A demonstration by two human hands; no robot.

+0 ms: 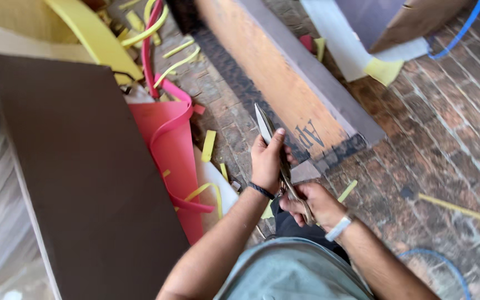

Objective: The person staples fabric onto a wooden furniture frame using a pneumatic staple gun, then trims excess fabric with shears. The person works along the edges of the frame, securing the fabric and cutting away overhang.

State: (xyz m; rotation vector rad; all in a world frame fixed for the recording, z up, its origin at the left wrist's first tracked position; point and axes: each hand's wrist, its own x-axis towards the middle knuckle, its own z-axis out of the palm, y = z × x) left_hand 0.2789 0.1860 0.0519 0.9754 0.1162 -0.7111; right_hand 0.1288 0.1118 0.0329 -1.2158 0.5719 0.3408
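Nearest to me: my grey-blue shirt (293, 272) fills the bottom edge, with both forearms running up and away from it.

Right hand: my right hand (315, 203), a white wristband (338, 228) at its wrist, has its fingers curled tight around the handles of the scissors (279, 158).

Left hand: my left hand (266, 161), a dark band (261, 190) at its wrist, is wrapped around the scissors higher up, thumb laid along the blade side, fingers together on the metal.

Scissors: held between both hands over the brick floor (445, 144), long axis running from the right hand up and slightly left, tip pointing away from me. The blades look closed, though I cannot be sure at the tip.

Key relation: the tip (261, 114) sits just beside the near edge of the long orange board with its grey backing (273, 72), which stretches diagonally from the upper left towards my hands. My left hand is the nearer one to that board.

Edges: a large brown sheet (84, 183) lies on my left, with a red sheet (170, 150) curling between it and my hands.

Open room: bare brick lies to my right; yellow offcuts (209, 145) litter the floor to the left and further up.
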